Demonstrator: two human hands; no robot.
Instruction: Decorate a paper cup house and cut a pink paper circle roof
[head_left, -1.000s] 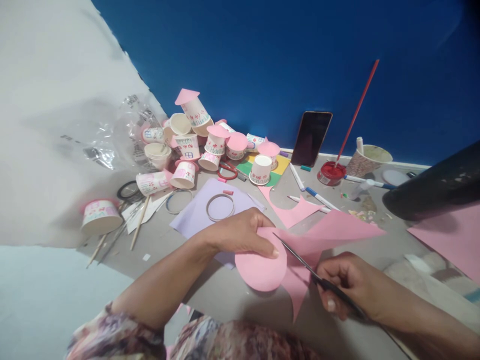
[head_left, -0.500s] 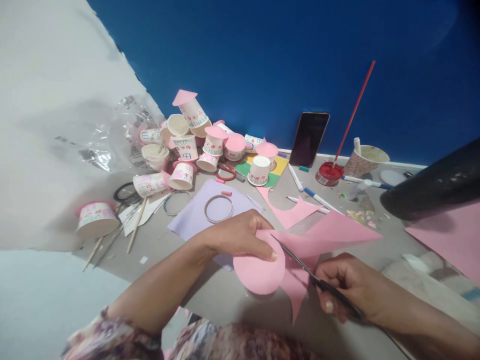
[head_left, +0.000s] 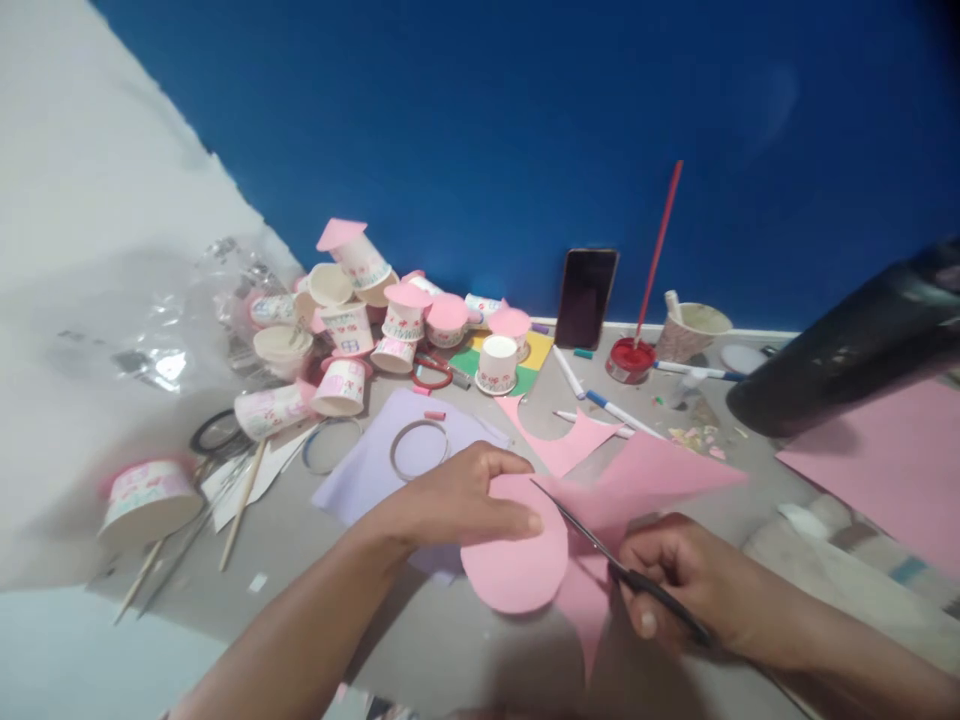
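My left hand (head_left: 480, 500) pinches a piece of pink paper (head_left: 517, 575), thumb on top and fingers hidden underneath. The held part is a nearly round disc, still joined near its top to the pink offcut (head_left: 667, 470) that spreads out to the right. My right hand (head_left: 667, 580) is closed around the dark handles of a pair of scissors (head_left: 577, 525). Their blades lie along the upper right edge of the disc, between it and the offcut. A second pink scrap (head_left: 562, 440) with a curved cutout rests just beyond.
Decorated paper cups (head_left: 345, 325), several with pink paper tops, crowd the back left beside clear plastic (head_left: 172, 350). A phone (head_left: 589, 300) leans on the blue wall. Nearby are a red pot (head_left: 630, 362), markers (head_left: 622, 412), lilac paper (head_left: 367, 440) and a black cylinder (head_left: 847, 350) at right.
The camera view has shifted, so the tabletop things appear lower and further left. The scissor tips sit slightly further along the disc's top edge. Both hands keep their hold.
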